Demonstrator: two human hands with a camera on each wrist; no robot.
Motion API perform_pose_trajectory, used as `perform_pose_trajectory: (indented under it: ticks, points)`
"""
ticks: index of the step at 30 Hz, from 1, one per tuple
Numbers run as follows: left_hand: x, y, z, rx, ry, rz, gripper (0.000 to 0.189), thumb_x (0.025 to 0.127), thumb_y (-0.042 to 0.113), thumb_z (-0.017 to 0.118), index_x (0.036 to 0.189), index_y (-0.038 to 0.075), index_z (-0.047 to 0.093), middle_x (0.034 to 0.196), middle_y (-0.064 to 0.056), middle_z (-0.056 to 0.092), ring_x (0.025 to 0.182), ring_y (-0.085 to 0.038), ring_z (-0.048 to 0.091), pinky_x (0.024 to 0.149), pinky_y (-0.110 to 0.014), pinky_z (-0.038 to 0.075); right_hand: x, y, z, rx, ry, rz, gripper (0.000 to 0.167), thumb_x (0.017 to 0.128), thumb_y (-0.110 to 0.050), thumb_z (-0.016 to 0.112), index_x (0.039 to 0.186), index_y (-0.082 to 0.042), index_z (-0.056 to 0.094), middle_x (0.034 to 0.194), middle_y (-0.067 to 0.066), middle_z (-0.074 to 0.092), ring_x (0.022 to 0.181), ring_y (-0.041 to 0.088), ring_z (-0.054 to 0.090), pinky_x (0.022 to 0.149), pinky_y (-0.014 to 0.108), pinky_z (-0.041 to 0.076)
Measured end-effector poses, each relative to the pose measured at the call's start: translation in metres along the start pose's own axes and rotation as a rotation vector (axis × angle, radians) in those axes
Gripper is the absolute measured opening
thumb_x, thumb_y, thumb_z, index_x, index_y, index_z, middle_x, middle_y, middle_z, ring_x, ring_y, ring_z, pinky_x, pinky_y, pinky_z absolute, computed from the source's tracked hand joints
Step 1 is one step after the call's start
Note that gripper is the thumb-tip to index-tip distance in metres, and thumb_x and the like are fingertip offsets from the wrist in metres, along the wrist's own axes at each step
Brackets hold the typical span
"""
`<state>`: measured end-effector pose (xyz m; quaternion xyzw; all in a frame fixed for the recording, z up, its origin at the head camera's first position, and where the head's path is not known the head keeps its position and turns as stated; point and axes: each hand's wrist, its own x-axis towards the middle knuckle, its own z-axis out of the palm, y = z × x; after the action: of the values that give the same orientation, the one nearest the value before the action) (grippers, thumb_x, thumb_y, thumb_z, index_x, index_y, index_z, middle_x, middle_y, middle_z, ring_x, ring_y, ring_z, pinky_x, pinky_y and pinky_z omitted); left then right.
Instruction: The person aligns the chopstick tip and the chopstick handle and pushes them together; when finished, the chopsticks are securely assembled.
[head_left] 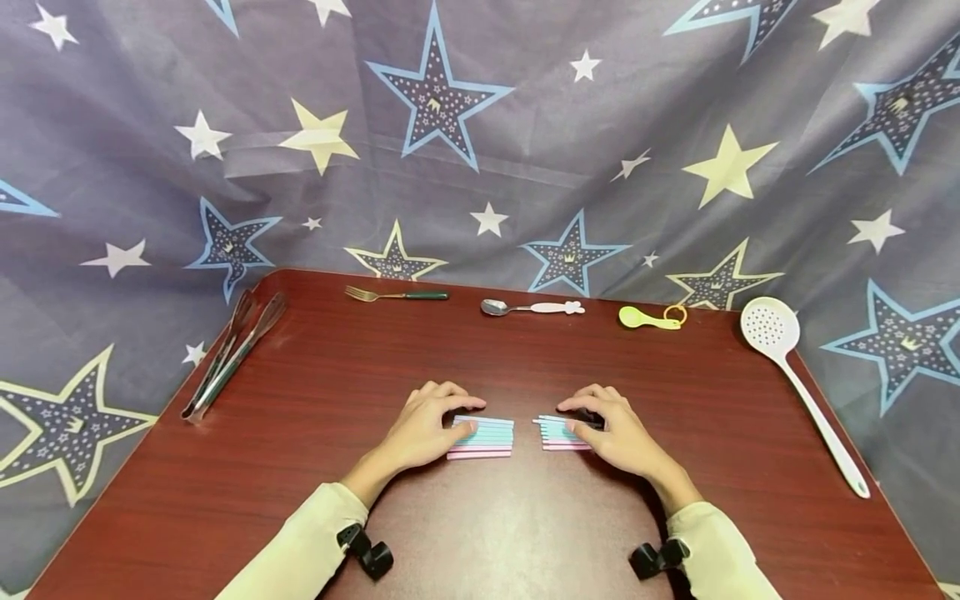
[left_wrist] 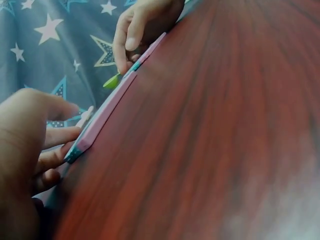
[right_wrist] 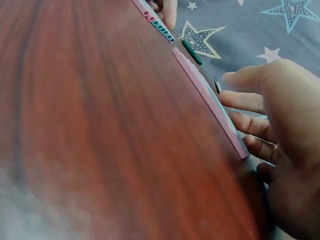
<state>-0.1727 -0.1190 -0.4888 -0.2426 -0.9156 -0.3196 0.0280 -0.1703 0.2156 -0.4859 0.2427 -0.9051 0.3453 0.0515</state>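
Two flat rows of thin pastel sticks lie side by side on the table, blue and teal with pink at the near edge. Over the outer end of the left row (head_left: 491,437) is my left hand (head_left: 429,423), its thumb overlapping the sticks and its fingers along their far side. My right hand (head_left: 618,429) is placed likewise at the right row (head_left: 553,433), partly hiding it. A small gap separates the rows. In the left wrist view the thumb is raised above the left row's pink edge (left_wrist: 107,111); in the right wrist view, above the right row's pink edge (right_wrist: 212,105).
Along the back lie a green-handled fork (head_left: 426,295), a white-handled spoon (head_left: 551,307) and a yellow measuring spoon (head_left: 651,322) with a ring. Metal tongs (head_left: 234,358) are at the left edge, a white skimmer (head_left: 813,396) at the right. A star-patterned curtain (head_left: 525,192) hangs behind.
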Motion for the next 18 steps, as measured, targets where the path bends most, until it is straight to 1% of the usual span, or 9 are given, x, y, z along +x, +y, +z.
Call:
perform_pose_trajectory:
  ticks: [5, 8, 12, 18]
  points:
    - [-0.001, -0.001, 0.009, 0.032, 0.018, -0.024, 0.023, 0.092, 0.035, 0.076, 0.114, 0.036, 0.079, 0.111, 0.01, 0.068, 0.1, -0.011, 0.053, 0.087, -0.036, 0.037, -0.004, 0.007, 0.007, 0.011, 0.013, -0.008, 0.032, 0.084, -0.01, 0.078, 0.112, -0.025, 0.078, 0.106, -0.007, 0.067, 0.101, 0.014, 0.054, 0.089, 0.039, 0.033]
    - [-0.003, -0.002, 0.013, 0.036, 0.024, -0.036, 0.019, 0.09, 0.036, 0.078, 0.109, 0.037, 0.081, 0.107, 0.012, 0.068, 0.099, -0.01, 0.053, 0.087, -0.035, 0.037, -0.007, 0.008, 0.011, 0.007, 0.019, -0.009, 0.029, 0.084, -0.01, 0.079, 0.108, -0.026, 0.078, 0.104, -0.009, 0.067, 0.098, 0.011, 0.052, 0.087, 0.037, 0.033]
    - [-0.003, 0.0, 0.01, 0.024, 0.046, -0.06, 0.015, 0.088, 0.035, 0.082, 0.102, 0.037, 0.082, 0.102, 0.014, 0.068, 0.097, -0.009, 0.053, 0.085, -0.034, 0.037, -0.005, 0.006, 0.012, 0.003, 0.016, -0.008, 0.024, 0.087, -0.01, 0.079, 0.105, -0.026, 0.078, 0.103, -0.009, 0.068, 0.098, 0.011, 0.052, 0.086, 0.036, 0.033]
    - [0.004, 0.004, 0.005, -0.003, 0.079, -0.089, 0.013, 0.084, 0.036, 0.084, 0.097, 0.037, 0.082, 0.096, 0.018, 0.069, 0.093, -0.008, 0.055, 0.081, -0.032, 0.036, 0.001, 0.002, 0.004, 0.018, 0.031, 0.02, 0.02, 0.086, -0.009, 0.08, 0.1, -0.024, 0.077, 0.096, -0.012, 0.068, 0.094, 0.01, 0.053, 0.085, 0.036, 0.034]
